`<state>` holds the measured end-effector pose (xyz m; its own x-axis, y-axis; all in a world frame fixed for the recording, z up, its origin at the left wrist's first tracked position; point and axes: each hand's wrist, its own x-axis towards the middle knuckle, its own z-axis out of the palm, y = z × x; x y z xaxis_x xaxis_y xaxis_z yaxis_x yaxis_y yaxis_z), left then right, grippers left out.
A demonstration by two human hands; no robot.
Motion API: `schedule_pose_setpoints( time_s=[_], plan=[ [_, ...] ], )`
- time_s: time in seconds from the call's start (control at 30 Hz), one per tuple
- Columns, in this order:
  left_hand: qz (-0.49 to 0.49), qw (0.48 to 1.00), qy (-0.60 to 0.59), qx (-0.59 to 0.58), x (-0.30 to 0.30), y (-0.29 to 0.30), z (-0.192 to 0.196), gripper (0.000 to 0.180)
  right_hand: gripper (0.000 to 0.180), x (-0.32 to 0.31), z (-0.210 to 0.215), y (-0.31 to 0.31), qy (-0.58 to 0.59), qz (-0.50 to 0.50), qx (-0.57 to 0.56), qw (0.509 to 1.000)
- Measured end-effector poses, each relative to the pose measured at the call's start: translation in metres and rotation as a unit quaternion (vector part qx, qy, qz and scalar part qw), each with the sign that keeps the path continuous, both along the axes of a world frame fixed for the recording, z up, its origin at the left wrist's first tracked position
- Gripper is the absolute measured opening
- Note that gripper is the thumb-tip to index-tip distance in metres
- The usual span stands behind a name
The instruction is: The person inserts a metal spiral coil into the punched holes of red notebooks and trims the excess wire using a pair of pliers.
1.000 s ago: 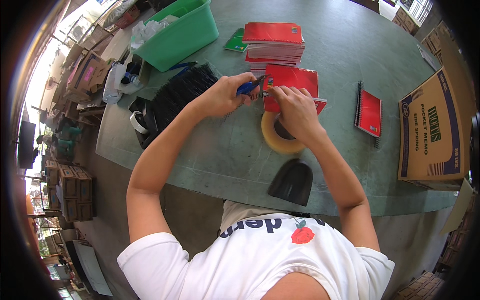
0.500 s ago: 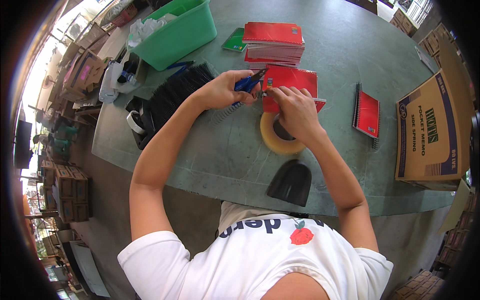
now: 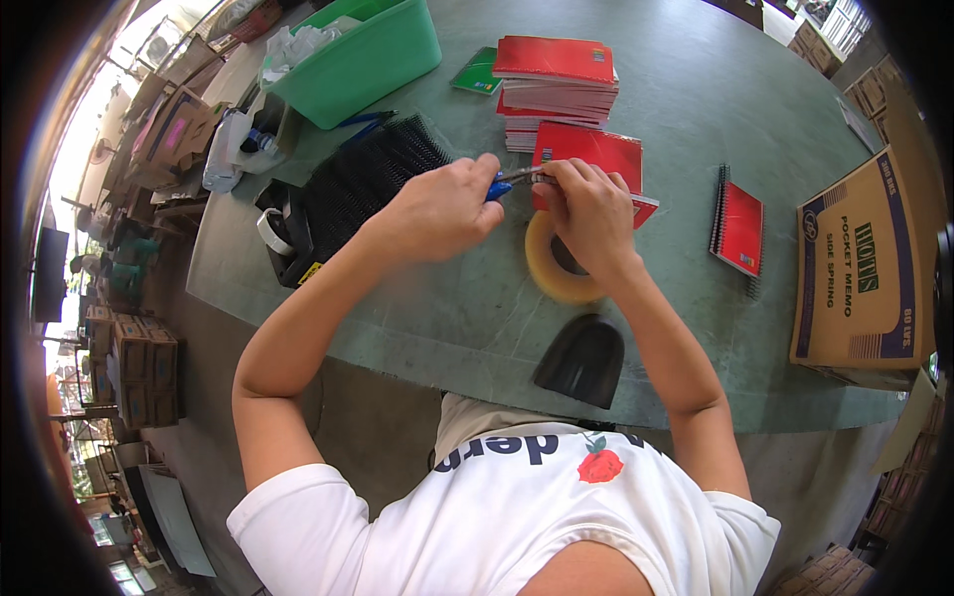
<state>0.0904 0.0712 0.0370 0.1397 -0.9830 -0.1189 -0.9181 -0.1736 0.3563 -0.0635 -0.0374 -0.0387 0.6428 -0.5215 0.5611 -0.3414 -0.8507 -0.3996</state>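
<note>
Red notebook (image 3: 596, 147) on the worktop (image 3: 447, 313), inward from its near edge and closer to the far edge; near part hidden under the right hand (image 3: 593, 199). Long axis looks to run left to right, roughly parallel to the near edge; cover makes this uncertain.

Left hand (image 3: 437, 211): fingers curled round the blue-handled pliers (image 3: 500, 187), to the left of the notebook. Cannot tell how far the handles are squeezed. Pliers' axis also runs left to right, nose toward the right hand's fingertips, at the notebook's left end.

Right hand: the nearer one, over the notebook; fingers bent, thumb and fingertips gathered at that left end. Cannot tell what is pinched; contact between nose and fingertips unclear.

Surroundings: notebook stack (image 3: 555, 74) just beyond, toward the far edge; black coil pile (image 3: 373, 169) beyond the left forearm, toward the worktop's left edge; tape roll (image 3: 545, 263) beside the right wrist; dark domed piece (image 3: 581, 363) by the near edge; spiral-bound notebook (image 3: 740, 221) apart, toward the right edge.
</note>
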Motion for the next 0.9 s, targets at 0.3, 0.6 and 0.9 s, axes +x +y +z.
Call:
schedule_pose_setpoints(
  time_s=[0.3, 0.6, 0.9],
  plan=[
    [-0.118, 0.956, 0.039, -0.267, 0.005, -0.022, -0.039, 0.043, 0.018, -0.003, 0.000, -0.003, 0.017, 0.038, 0.003, 0.999],
    [-0.110, 0.960, 0.236, -0.101, 0.026, -0.037, -0.032, 0.024, 0.037, -0.007, 0.003, -0.010, 0.059, 0.047, -0.027, 0.997],
    [-0.105, 0.870, 0.472, 0.094, 0.051, -0.055, -0.021, 0.026, 0.038, -0.007, 0.008, -0.011, 0.086, 0.066, -0.024, 0.994]
  ],
)
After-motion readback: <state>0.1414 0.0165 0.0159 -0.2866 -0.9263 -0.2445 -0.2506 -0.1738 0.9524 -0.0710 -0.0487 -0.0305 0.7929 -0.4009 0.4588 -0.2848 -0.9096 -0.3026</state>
